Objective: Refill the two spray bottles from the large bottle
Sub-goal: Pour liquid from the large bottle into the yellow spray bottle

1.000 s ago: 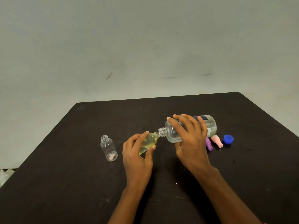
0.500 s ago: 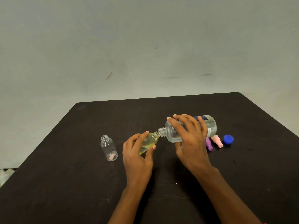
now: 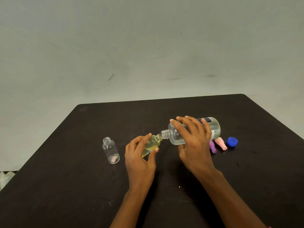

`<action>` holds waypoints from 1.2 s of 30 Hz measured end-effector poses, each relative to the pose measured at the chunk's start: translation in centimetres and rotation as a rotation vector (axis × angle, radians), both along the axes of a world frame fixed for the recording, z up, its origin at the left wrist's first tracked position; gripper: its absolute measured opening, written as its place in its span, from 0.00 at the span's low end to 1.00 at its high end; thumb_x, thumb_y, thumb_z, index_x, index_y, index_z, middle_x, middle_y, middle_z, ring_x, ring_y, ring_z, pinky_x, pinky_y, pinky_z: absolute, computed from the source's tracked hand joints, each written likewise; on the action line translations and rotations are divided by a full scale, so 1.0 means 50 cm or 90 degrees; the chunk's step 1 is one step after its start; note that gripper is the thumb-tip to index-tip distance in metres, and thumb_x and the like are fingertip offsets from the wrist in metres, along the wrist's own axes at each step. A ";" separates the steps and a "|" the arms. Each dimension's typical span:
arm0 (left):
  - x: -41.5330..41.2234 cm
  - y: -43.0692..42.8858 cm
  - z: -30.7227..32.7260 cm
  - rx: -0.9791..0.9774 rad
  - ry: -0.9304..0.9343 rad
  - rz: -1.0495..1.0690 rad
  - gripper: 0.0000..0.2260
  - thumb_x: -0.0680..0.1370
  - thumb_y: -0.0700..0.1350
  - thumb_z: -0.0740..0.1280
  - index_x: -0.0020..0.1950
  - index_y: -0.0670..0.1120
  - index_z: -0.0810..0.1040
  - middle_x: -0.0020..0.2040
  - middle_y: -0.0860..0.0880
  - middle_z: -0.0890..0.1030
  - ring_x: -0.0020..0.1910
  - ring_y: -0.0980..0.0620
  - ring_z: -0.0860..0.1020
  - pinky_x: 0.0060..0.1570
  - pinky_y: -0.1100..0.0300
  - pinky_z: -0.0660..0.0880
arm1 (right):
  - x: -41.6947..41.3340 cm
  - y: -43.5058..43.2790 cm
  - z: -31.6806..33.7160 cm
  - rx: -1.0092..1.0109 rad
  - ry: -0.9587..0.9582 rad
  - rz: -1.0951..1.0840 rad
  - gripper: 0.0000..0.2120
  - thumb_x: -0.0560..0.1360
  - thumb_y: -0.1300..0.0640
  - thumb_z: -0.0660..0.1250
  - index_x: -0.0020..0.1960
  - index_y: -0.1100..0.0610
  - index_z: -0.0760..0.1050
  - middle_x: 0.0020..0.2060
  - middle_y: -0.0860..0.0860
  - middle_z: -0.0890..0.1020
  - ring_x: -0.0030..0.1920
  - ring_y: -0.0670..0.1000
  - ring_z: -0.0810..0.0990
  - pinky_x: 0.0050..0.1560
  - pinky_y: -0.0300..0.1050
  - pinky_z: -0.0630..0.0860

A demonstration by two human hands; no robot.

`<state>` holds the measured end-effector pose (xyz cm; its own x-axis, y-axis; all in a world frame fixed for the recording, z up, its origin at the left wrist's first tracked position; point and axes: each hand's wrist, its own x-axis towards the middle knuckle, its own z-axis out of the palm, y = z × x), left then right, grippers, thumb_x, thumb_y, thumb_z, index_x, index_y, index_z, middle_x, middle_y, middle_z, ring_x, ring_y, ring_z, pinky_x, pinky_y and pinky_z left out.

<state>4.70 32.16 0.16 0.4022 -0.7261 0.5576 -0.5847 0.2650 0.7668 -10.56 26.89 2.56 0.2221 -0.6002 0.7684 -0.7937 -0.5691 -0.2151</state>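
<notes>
Over dark table (image 3: 65,186), large bottle (image 3: 175,137) lies near-level, mouth leftward.

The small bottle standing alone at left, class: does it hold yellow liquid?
No, the lone bottle looks clear and empty; the yellow liquid is in the tilted bottle that the left hand holds.

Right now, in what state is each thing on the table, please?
Large bottle: uncapped, tipped sideways, held in the right grip.
First small bottle: uncapped, tilted, partly filled with yellowish liquid, held in the left grip.
Second small bottle: uncapped, upright, looks empty.
Blue cap: off, lying on the table.
Pink spray top: off, lying down.
Purple spray top: off, lying down.
</notes>
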 end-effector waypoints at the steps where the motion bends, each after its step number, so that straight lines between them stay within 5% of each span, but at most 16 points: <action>1: 0.000 0.000 0.000 0.000 0.000 0.001 0.22 0.69 0.38 0.76 0.60 0.53 0.79 0.55 0.56 0.76 0.57 0.61 0.71 0.55 0.63 0.70 | 0.000 0.000 0.000 -0.001 0.001 -0.001 0.42 0.57 0.71 0.76 0.67 0.50 0.69 0.62 0.52 0.77 0.67 0.52 0.68 0.74 0.51 0.50; 16: -0.002 0.001 0.001 0.000 0.007 -0.001 0.21 0.69 0.38 0.75 0.60 0.53 0.80 0.55 0.55 0.76 0.58 0.61 0.71 0.55 0.63 0.71 | -0.002 0.002 0.001 0.006 -0.002 0.003 0.41 0.58 0.70 0.76 0.67 0.50 0.69 0.62 0.52 0.77 0.67 0.52 0.68 0.74 0.51 0.50; 22: 0.000 0.002 0.001 0.003 -0.009 0.003 0.21 0.69 0.38 0.75 0.60 0.53 0.80 0.55 0.55 0.76 0.57 0.62 0.70 0.55 0.72 0.67 | -0.002 0.003 0.001 0.011 0.001 0.003 0.41 0.58 0.70 0.76 0.67 0.50 0.68 0.63 0.52 0.77 0.67 0.53 0.68 0.74 0.52 0.50; 26: 0.000 0.001 0.000 -0.006 -0.011 0.003 0.22 0.69 0.37 0.76 0.60 0.52 0.80 0.55 0.55 0.76 0.57 0.61 0.70 0.55 0.64 0.70 | -0.002 0.004 0.002 0.008 -0.001 -0.001 0.39 0.58 0.71 0.75 0.66 0.52 0.71 0.62 0.52 0.77 0.67 0.53 0.69 0.74 0.51 0.50; 36: -0.001 0.000 -0.002 -0.008 -0.007 0.003 0.22 0.69 0.37 0.76 0.60 0.52 0.80 0.54 0.56 0.76 0.57 0.61 0.70 0.55 0.62 0.71 | -0.003 0.004 0.002 0.013 -0.002 0.001 0.40 0.57 0.71 0.75 0.66 0.52 0.71 0.63 0.52 0.77 0.67 0.53 0.68 0.74 0.51 0.49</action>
